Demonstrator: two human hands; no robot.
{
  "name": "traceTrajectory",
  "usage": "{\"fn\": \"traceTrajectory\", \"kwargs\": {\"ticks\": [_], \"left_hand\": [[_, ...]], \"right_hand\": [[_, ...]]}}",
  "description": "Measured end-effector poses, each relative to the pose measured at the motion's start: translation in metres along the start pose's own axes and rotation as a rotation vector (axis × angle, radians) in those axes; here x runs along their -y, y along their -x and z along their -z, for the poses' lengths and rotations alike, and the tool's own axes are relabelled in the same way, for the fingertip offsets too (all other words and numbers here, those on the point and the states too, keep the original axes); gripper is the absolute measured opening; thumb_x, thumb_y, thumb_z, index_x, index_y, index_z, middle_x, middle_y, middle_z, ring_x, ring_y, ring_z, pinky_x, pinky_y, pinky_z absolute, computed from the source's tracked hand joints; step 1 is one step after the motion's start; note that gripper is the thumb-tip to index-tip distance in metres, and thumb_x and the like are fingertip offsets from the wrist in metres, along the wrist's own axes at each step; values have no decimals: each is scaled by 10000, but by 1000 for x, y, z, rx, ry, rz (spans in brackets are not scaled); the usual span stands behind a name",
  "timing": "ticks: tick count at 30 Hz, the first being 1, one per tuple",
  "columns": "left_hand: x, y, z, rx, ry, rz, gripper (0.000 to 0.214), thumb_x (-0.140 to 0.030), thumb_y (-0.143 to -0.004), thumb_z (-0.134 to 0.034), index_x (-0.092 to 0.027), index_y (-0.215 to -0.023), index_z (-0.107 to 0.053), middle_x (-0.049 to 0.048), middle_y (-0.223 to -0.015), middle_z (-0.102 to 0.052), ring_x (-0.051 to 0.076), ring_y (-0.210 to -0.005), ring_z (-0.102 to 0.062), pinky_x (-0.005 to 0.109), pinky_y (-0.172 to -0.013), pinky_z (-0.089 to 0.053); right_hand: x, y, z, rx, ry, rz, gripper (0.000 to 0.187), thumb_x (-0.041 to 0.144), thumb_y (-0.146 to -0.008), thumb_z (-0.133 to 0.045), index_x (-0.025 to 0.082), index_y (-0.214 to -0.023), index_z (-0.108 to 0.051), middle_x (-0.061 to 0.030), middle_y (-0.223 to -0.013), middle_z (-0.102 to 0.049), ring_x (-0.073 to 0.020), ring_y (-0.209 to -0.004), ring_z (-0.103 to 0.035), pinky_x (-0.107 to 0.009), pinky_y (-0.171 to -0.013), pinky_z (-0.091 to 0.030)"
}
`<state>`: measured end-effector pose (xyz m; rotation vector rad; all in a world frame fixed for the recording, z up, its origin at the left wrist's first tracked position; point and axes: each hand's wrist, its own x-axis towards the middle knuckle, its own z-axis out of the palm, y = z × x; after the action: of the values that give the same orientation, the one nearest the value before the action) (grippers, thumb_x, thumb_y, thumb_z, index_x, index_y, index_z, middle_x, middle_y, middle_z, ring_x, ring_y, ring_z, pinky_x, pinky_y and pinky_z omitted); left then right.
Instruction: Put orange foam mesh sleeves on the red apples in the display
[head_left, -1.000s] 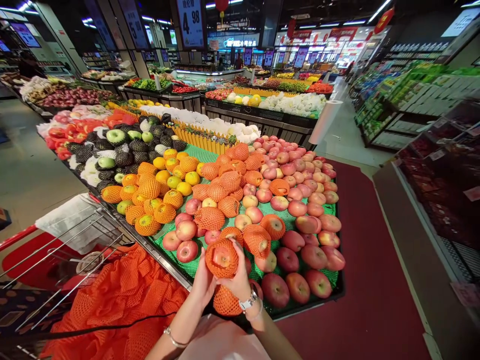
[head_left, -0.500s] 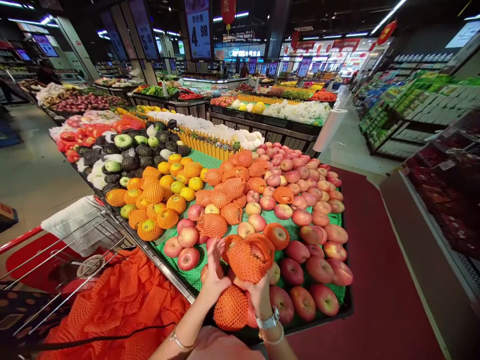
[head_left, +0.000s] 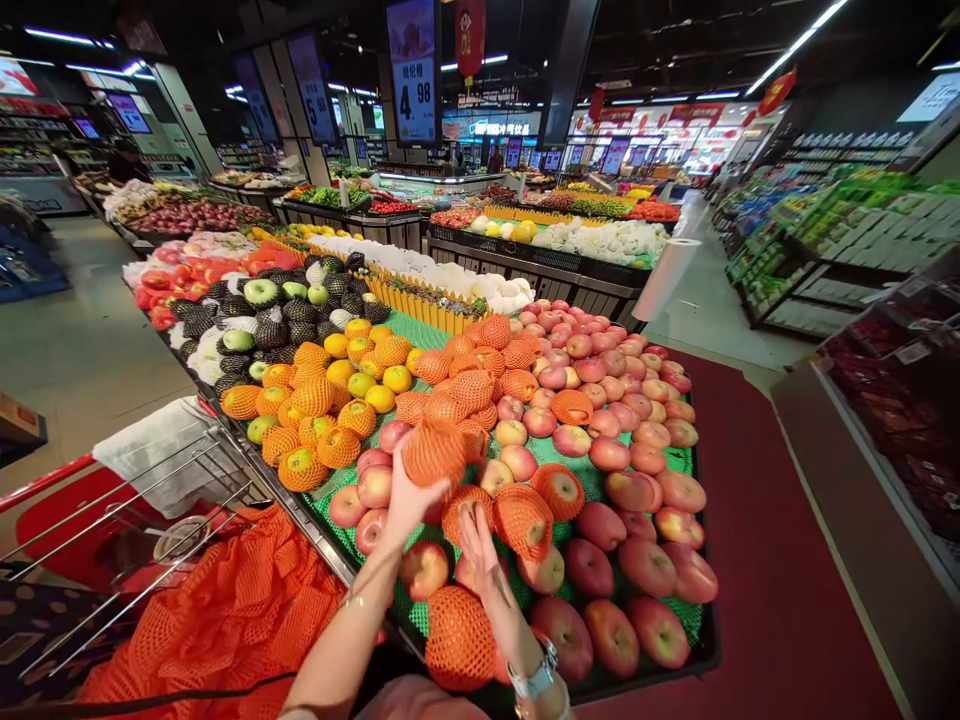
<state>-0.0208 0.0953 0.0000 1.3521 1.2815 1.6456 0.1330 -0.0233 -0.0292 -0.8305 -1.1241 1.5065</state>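
My left hand is raised over the apple display and grips a netted apple in orange foam mesh from below. My right hand is stretched out with fingers apart and holds nothing. It hovers just left of another netted apple lying on the pile. A third netted apple rests at the front edge of the bin, close to my right wrist with its watch. Bare red apples fill the right side of the display.
A shopping cart stands at the left with a heap of orange foam nets and a white cloth. The display bin has a green mat. A red floor mat lies to the right, with shelves beyond.
My right hand let go of the netted apple, which now lies on the pile. My left hand moved up and left and took hold of another netted apple.
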Motion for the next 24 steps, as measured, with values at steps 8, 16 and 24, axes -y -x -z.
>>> {"fn": "traceTrajectory", "kwargs": {"ticks": [8,16,24], "left_hand": [[30,-180,-9,-5,-282,-51,822,-280,-673,-824,-47,-1311,-361,241,-1344,-491,361,-1299,-478,514,-1125,-335],[82,-194,-16,261,-367,-137,998,-327,-619,-873,-107,-1430,-336,215,-1488,-402,365,-1412,-362,490,-1210,-247],[99,-194,18,365,-334,-67,670,-508,-925,-466,-145,-1477,-354,139,-1578,-364,273,-1484,-304,433,-1256,-175]], "right_hand": [[-8,6,33,-130,29,-14,472,447,-934,-547,339,-1394,-537,-26,-1508,-488,-228,-1418,-430,-453,-1197,-345],[-34,0,64,-289,158,-18,345,429,-881,-570,228,-1123,-713,-82,-1139,-714,-241,-1072,-679,-419,-953,-574],[-19,17,42,-243,272,-68,358,354,-936,-458,218,-1180,-683,-66,-1208,-686,-206,-1158,-641,-370,-1045,-522]]}}
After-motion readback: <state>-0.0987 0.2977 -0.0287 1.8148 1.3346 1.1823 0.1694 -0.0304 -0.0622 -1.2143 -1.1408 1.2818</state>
